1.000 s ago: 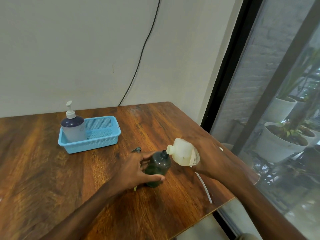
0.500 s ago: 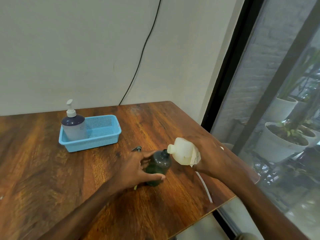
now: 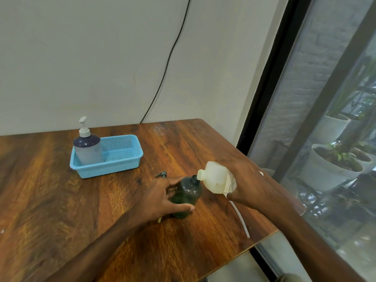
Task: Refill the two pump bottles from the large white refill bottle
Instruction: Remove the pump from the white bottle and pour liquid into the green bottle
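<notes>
A dark green pump bottle [image 3: 187,195] stands upright on the wooden table [image 3: 61,200], its pump off and its neck uncovered. My left hand [image 3: 162,198] wraps around its body. My right hand [image 3: 250,186] holds the large white refill bottle [image 3: 216,177] tipped on its side, its mouth touching the green bottle's neck. The second pump bottle [image 3: 87,146], dark blue with a white pump, stands in a blue basket [image 3: 122,159] at the back left. A dark pump head [image 3: 161,175] lies on the table behind my left hand, and a thin white tube [image 3: 241,218] lies below my right wrist.
The table's right edge runs close under my right forearm, with a glass window and black frame [image 3: 262,110] beyond it. Potted plants [image 3: 333,165] stand outside. A black cable [image 3: 168,58] hangs down the wall behind the table.
Both hands and both bottles hold nearly the same pose; only the view shifts slightly.
</notes>
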A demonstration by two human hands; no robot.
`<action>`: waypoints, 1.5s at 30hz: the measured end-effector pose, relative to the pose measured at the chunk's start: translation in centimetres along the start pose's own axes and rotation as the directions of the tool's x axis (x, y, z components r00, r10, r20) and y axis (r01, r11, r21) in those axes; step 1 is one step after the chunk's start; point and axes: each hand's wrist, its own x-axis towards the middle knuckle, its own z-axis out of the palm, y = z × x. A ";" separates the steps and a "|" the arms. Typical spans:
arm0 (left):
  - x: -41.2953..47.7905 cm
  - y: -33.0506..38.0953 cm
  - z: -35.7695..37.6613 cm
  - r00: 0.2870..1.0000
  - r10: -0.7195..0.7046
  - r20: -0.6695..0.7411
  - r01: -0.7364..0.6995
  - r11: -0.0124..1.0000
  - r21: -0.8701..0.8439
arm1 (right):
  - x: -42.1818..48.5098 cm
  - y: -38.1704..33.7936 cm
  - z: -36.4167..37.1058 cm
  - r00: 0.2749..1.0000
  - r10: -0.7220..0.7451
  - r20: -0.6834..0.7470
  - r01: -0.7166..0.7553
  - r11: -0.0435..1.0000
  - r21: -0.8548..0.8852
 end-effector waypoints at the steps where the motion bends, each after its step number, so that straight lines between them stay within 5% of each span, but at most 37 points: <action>1: 0.0 0.2 0.0 1.000 0.000 0.004 0.000 1.000 0.003 | 0.0 0.0 0.0 1.000 -0.002 0.003 0.002 1.000 -0.007; 22: -0.2 0.2 0.0 1.000 0.026 -0.013 -0.026 0.999 0.018 | 0.0 0.2 0.1 1.000 0.015 0.003 -0.015 1.000 -0.004; 25: -0.1 0.1 0.0 1.000 0.018 -0.018 -0.017 1.000 0.023 | 0.0 0.6 0.7 0.996 0.085 -0.002 -0.084 0.986 0.144; 31: -0.3 0.7 -0.1 1.000 0.006 0.004 -0.006 0.999 0.043 | 0.2 0.8 1.1 0.995 0.089 -0.034 -0.085 0.992 0.098; 34: -0.3 0.9 -0.1 1.000 0.015 0.007 -0.015 0.999 0.044 | 0.2 1.4 1.6 0.989 0.148 0.025 -0.149 0.957 0.249; 39: -0.3 0.6 0.0 0.999 0.029 -0.013 -0.029 0.999 0.022 | 0.1 0.8 1.1 0.991 0.133 -0.005 -0.132 0.985 0.108; 45: -0.4 0.9 0.0 0.999 0.050 -0.022 -0.049 0.998 0.028 | 0.2 1.1 1.2 0.992 0.128 0.006 -0.127 0.982 0.137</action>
